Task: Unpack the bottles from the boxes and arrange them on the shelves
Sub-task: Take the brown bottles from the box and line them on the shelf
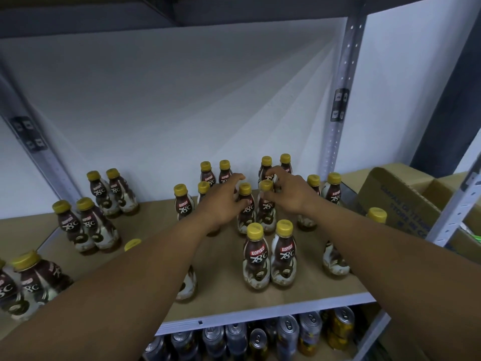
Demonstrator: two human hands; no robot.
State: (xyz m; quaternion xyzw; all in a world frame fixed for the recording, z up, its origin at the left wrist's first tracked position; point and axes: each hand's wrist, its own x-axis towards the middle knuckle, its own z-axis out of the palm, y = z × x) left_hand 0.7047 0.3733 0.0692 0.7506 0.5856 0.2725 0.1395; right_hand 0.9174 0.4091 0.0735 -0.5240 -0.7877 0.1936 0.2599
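Many Kopiko 78°C bottles, yellow caps, left hand curled round middle bottle, right hand round its neighbour.

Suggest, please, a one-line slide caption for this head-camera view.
Left hand and right hand grip the left middle bottle and right middle bottle on a shelf of paired yellow-capped bottles.

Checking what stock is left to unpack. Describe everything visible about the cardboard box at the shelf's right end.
The cardboard box is brown corrugated card with blue printed lettering on its near side, only partly legible. Its top flaps stand open; the contents are hidden. It sits at the shelf's right end, partly behind a grey upright. A yellow-capped bottle stands just in front of it. The left hand and right hand are away from it, holding bottles mid-shelf.
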